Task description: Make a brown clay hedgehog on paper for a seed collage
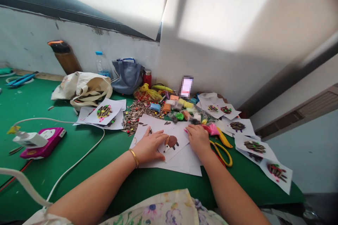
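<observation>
A white sheet lies on the green table in front of me. On it sits a small brown clay hedgehog shape. My left hand rests flat on the sheet just left of the shape, fingers stretched out, a gold bangle on the wrist. My right hand lies on the sheet's right side with its fingers curled down near a pink clay packet; what they hold, if anything, is hidden. A pile of sunflower seeds lies behind the sheet.
Yellow-handled scissors lie right of my right hand. Finished seed pictures on paper line the table's right edge. Clay packets, bags, bottles and a pink device with white cables sit behind and left.
</observation>
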Demonstrator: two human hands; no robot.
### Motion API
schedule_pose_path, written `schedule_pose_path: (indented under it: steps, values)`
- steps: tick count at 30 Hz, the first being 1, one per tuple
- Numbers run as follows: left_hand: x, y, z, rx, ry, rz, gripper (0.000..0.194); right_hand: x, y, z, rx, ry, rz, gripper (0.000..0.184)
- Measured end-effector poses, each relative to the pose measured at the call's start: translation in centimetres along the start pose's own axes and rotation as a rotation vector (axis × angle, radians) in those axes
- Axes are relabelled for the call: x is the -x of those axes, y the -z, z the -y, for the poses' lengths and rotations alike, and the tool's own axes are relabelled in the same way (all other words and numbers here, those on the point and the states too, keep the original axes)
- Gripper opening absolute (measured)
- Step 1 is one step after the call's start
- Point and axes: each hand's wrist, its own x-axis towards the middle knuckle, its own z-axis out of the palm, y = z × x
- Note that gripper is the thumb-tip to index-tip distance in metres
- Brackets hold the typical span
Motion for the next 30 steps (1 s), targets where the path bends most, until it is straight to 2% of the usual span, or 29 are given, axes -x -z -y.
schedule_pose_path:
  steps: [2, 4, 7, 9, 11, 13, 16, 21, 25, 30]
  values:
    - [-0.1, 0.2, 0.4, 0.004, -0.015, -0.035, 0.058, 0.2, -0.6, 0.3, -0.045, 0.099, -0.007, 0.033]
    - [-0.2, 0.6, 1.4, -0.010, 0.007, -0.110, 0.054, 0.5, -1.1, 0.6, -0.095, 0.201, 0.050, 0.038]
    - [-0.3, 1.5, 3.4, -0.076, 0.170, -0.301, 0.032, 0.8, -1.4, 0.8, -0.130, 0.232, 0.096, 0.039]
    - [-0.2, 2.0, 4.7, -0.145, 0.276, -0.372, 0.027, 0.9, -1.4, 0.9, -0.140, 0.216, 0.086, 0.036]
    - [-0.2, 2.3, 5.5, -0.185, 0.337, -0.383, 0.026, 1.0, -1.2, 1.1, -0.148, 0.208, 0.069, 0.034]
    - [-0.1, 2.2, 5.6, -0.205, 0.349, -0.347, 0.027, 1.1, -1.1, 1.3, -0.151, 0.206, 0.057, 0.033]
    - [-0.2, 1.6, 5.0, -0.238, 0.334, -0.262, 0.025, 1.2, -1.2, 1.4, -0.154, 0.204, 0.044, 0.032]
    - [-0.4, 0.9, 4.2, -0.257, 0.318, -0.223, 0.018, 1.2, -2.1, 1.0, -0.189, 0.229, -0.011, 0.032]
    - [-0.4, 0.9, 4.2, -0.210, 0.316, -0.250, 0.020, 1.0, -2.8, 0.4, -0.229, 0.269, -0.037, 0.032]
    - [-0.6, 1.5, 5.0, -0.121, 0.356, -0.340, 0.031, 0.8, -3.2, 0.2, -0.242, 0.287, -0.040, 0.031]
